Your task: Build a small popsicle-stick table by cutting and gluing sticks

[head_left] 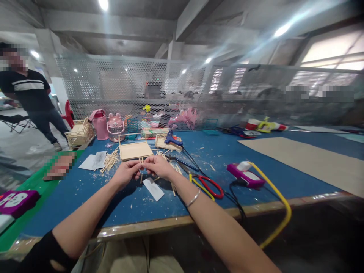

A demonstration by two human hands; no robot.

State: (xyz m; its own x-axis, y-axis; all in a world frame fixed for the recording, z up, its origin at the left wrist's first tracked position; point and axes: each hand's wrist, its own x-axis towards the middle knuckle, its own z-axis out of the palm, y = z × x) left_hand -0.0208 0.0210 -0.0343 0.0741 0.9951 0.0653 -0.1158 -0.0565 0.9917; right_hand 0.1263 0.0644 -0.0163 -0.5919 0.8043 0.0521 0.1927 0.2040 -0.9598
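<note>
A blue work surface point(131, 210) spans the view, with a tan sheet point(298, 163) spread over its right part. A person point(34, 94) stands beyond its left edge. On the surface, towards the far edge and left of its middle, sits a pale wooden frame point(135, 149), just beyond the hands. A blue glue gun point(173, 139) rests to the right of the frame, and a red-handled tool point(209, 179) lies to the right of the hands, nearer the near edge.

The left hand point(126, 172) and right hand point(159, 167) meet between the frame and the near edge. Both are closed in fingertip pinches on a slim wooden stick point(141, 178) held upright; whether a second piece is pinched with it cannot be told. A paper slip point(154, 189) lies just below the right hand, and loose sticks point(109, 161) are heaped to the left of the frame.

For thin wood like this, a light, even pinch close to the point of contact probably serves best, since squeezing hard or bending could snap it. One hand does well to stay steady while the other makes small adjustments, with both forearms kept low and quiet. Holding the piece clear of the frame and the heap likely avoids knocks, and keeping fingertips off its ends leaves the alignment easy to check.
</note>
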